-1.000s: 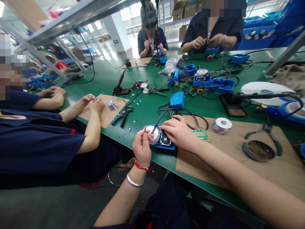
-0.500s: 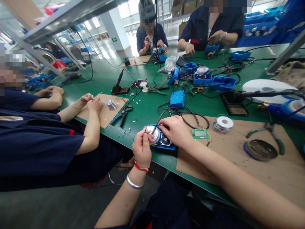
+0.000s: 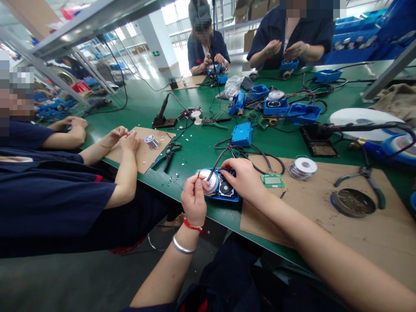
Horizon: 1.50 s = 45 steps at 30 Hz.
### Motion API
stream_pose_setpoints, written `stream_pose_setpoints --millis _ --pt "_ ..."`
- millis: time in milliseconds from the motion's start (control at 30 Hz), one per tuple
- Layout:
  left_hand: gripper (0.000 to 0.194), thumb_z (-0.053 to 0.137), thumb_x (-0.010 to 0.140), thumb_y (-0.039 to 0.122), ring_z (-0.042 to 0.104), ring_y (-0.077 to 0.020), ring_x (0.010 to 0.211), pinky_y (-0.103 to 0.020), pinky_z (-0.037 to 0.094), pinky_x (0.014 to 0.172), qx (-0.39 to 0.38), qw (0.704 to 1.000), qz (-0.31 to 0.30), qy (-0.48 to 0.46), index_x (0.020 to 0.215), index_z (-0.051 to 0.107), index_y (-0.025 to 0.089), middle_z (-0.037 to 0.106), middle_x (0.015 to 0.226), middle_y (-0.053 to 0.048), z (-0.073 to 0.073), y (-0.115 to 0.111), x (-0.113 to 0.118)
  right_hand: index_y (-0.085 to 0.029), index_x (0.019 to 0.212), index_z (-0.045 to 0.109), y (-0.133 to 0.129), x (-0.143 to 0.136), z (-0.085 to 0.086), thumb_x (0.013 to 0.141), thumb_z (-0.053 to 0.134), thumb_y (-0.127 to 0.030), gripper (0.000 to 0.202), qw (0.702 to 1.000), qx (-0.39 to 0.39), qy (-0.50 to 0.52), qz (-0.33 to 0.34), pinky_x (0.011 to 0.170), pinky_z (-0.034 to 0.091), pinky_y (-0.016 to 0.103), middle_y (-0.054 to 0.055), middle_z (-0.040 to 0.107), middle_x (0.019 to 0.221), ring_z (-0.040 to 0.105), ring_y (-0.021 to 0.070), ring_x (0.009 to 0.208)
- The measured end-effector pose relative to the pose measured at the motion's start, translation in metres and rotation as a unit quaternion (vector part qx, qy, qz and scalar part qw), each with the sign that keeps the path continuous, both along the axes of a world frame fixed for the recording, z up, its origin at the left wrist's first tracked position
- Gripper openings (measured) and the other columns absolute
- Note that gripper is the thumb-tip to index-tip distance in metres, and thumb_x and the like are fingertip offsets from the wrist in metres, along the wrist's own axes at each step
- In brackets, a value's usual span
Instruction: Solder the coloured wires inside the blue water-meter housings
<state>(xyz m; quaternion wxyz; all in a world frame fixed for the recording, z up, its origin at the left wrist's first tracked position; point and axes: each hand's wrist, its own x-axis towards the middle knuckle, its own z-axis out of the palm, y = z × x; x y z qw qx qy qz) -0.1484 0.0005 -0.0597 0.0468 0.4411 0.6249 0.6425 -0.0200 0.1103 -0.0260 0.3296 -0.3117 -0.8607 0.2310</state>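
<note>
A blue housing (image 3: 231, 198) with a round white part (image 3: 211, 183) and a black round part (image 3: 225, 187) lies at the green table's near edge. My left hand (image 3: 194, 195) is closed at its left side, thumb and fingertip pinching a thin dark wire (image 3: 199, 174). Over the housing's upper right, my right hand (image 3: 242, 177) has its fingers curled together; what they hold, if anything, is hidden. A black cable (image 3: 216, 161) runs from the housing to a coil behind it. Right of my right hand, a green circuit board (image 3: 272, 180) rests on brown cardboard (image 3: 292, 221).
Solder wire (image 3: 303, 168), a round tin (image 3: 353, 202) and pliers (image 3: 367, 173) lie on the right. Behind are a blue box (image 3: 242, 134) and a soldering stand (image 3: 164, 121). Wire strippers (image 3: 169, 157) lie left. A co-worker's hands (image 3: 125, 138) are at the left; others sit opposite.
My right hand has shifted slightly right, uncovering more of the black round part. My left hand has hardly moved. Across the table, a co-worker's hand has risen from the tabletop.
</note>
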Motion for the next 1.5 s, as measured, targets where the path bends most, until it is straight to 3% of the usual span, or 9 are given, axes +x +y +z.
stream_pose_setpoints --millis 300,600,733,867,967,1067,1133,1267,1500 --pt "0.021 0.045 0.096 0.033 0.064 -0.0142 0.07 -0.03 0.051 0.077 -0.005 1.0 0.003 0.003 0.096 0.06 0.019 0.057 0.065 0.002 0.001 -0.001 0.001 -0.021 0.083 0.063 -0.006 0.014 -0.005 0.091 0.057 -0.02 0.01 0.994 0.107 0.007 0.013 0.111 0.022 0.05 0.003 0.069 0.109 0.059 0.021 0.103" --pt "0.022 0.046 0.096 0.034 0.064 -0.0145 0.071 -0.031 0.051 0.078 -0.012 1.0 0.003 -0.003 0.096 0.061 0.018 0.056 0.065 0.002 0.002 -0.001 0.001 -0.022 0.102 0.068 -0.012 0.029 -0.008 0.094 0.051 -0.02 0.02 0.984 0.173 -0.019 0.042 0.114 0.019 0.059 0.007 0.059 0.133 0.054 0.0245 0.119" --pt "0.021 0.046 0.095 0.034 0.064 -0.015 0.071 -0.031 0.051 0.077 -0.011 1.0 0.005 0.0 0.095 0.061 0.018 0.056 0.064 0.002 0.003 -0.001 0.0 -0.02 0.114 0.064 -0.019 0.051 0.0 0.093 0.049 -0.018 0.026 0.988 0.15 0.025 0.039 0.114 0.027 0.056 0.011 0.054 0.138 0.051 0.0244 0.125" --pt "0.02 0.047 0.094 0.033 0.065 -0.0152 0.071 -0.031 0.052 0.076 -0.021 1.0 0.001 0.004 0.095 0.061 0.018 0.058 0.065 0.002 0.005 -0.001 0.0 -0.021 0.115 0.063 -0.002 0.097 0.006 0.089 0.056 -0.023 0.027 0.989 0.024 0.125 -0.073 0.109 0.039 0.047 0.01 0.058 0.132 0.052 0.0235 0.124" --pt "0.019 0.049 0.093 0.032 0.065 -0.015 0.071 -0.032 0.052 0.078 -0.019 1.0 0.012 0.014 0.094 0.061 0.018 0.06 0.064 0.002 0.007 -0.001 0.001 -0.022 0.113 0.062 0.03 0.14 0.002 0.086 0.059 -0.028 0.027 0.945 -0.11 0.226 -0.208 0.103 0.046 0.048 0.009 0.065 0.119 0.061 0.0233 0.112" --pt "0.017 0.05 0.092 0.031 0.064 -0.0143 0.068 -0.032 0.052 0.078 0.004 1.0 0.021 0.019 0.092 0.06 0.017 0.06 0.063 0.002 0.007 0.002 0.002 -0.019 0.108 0.057 0.062 0.177 -0.004 0.08 0.063 -0.025 0.029 0.818 -0.278 0.413 -0.288 0.098 0.051 0.039 0.008 0.067 0.112 0.066 0.0181 0.101" --pt "0.016 0.052 0.091 0.029 0.063 -0.0141 0.067 -0.032 0.052 0.078 0.022 0.999 0.02 0.019 0.091 0.061 0.016 0.059 0.062 0.003 0.007 0.005 0.003 -0.018 0.107 0.054 0.079 0.191 -0.006 0.077 0.065 -0.021 0.032 0.771 -0.303 0.471 -0.302 0.094 0.054 0.032 0.005 0.067 0.102 0.068 0.0136 0.091" --pt "0.014 0.053 0.091 0.025 0.064 -0.0141 0.066 -0.033 0.052 0.08 0.043 0.999 0.013 0.028 0.09 0.062 0.014 0.058 0.061 0.003 0.009 0.006 0.004 -0.022 0.106 0.048 0.108 0.196 -0.007 0.077 0.064 -0.016 0.034 0.747 -0.302 0.517 -0.288 0.074 0.057 0.022 -0.002 0.065 0.085 0.066 0.009 0.077" --pt "0.015 0.054 0.091 0.025 0.064 -0.015 0.065 -0.035 0.053 0.08 0.038 0.998 0.021 0.039 0.09 0.063 0.014 0.059 0.062 0.003 0.01 0.006 0.004 -0.023 0.102 0.048 0.149 0.191 -0.011 0.077 0.058 -0.015 0.028 0.781 -0.292 0.451 -0.318 0.055 0.05 0.02 -0.003 0.061 0.078 0.061 0.01 0.064"
